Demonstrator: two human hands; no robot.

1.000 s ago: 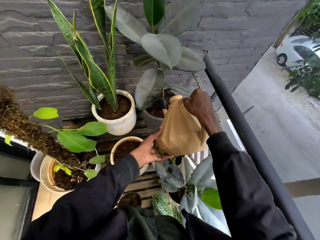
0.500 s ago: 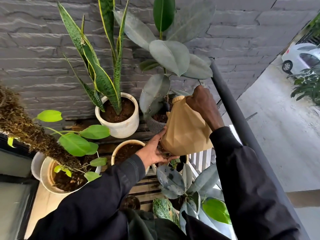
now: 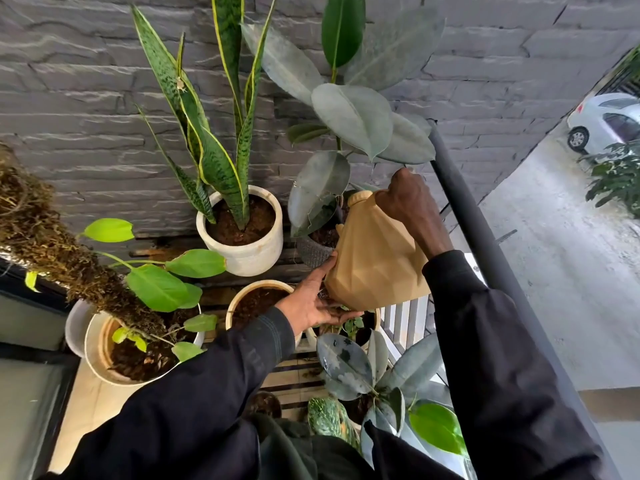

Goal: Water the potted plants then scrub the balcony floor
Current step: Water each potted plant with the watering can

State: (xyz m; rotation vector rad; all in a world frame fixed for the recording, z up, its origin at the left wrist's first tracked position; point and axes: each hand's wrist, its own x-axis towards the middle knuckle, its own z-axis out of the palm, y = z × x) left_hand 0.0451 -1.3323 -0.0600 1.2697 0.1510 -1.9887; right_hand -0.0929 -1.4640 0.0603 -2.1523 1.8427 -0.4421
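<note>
Hands: two, left hand (image 3: 311, 306) and right hand (image 3: 405, 202)
Jugs: one tan jug (image 3: 374, 261)
Pots (image 3: 242, 258): at least six rims showing; leaves and sleeves may hide more
Snake plants (image 3: 214, 157): one
Rubber plants (image 3: 349, 112): two
Moss poles (image 3: 52, 244): one
Cars (image 3: 606, 123): one

Site was a residential balcony: potted plants (image 3: 242, 251) clustered against grey stone wall (image 3: 86, 98) at 11 o'clock; dark railing (image 3: 465, 216) at 3 o'clock; white car (image 3: 606, 123) parked below at 2 o'clock.
</note>
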